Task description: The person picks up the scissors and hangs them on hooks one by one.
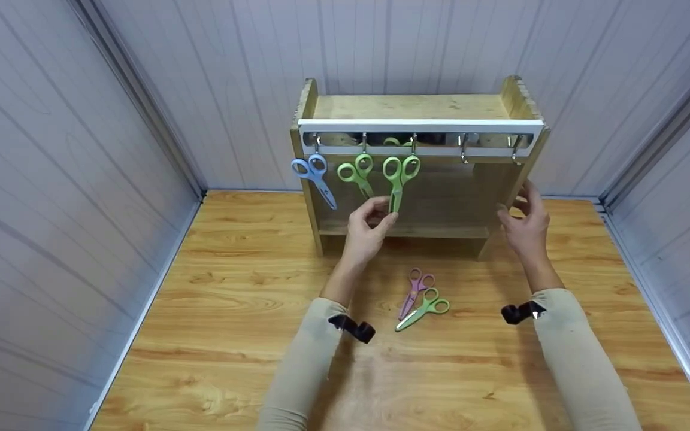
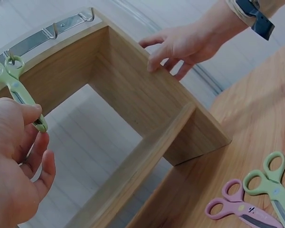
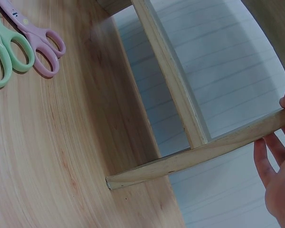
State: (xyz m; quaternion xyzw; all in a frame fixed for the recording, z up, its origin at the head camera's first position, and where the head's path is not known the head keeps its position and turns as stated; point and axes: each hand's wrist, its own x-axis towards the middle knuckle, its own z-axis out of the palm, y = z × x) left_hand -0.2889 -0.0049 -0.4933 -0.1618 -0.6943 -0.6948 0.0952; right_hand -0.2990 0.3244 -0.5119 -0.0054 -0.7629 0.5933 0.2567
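Observation:
Green scissors (image 1: 401, 176) hang by one finger loop from the middle hook of a white hook rail (image 1: 441, 126). My left hand (image 1: 368, 230) pinches their blade end between thumb and fingers, which the left wrist view shows up close. To the left, another pair of green scissors (image 1: 358, 173) and blue scissors (image 1: 316, 176) hang from their own hooks. My right hand (image 1: 526, 224) grips the right side panel of the wooden shelf (image 1: 405, 106), thumb on the front edge and fingers around the outside.
Pink scissors (image 1: 412, 293) and green scissors (image 1: 426, 310) lie on the wood-grain surface (image 1: 249, 335) in front of the shelf, touching or overlapping. Two bare hooks (image 1: 463, 149) are at the rail's right. Pale panelled walls (image 1: 51, 179) stand behind and on both sides.

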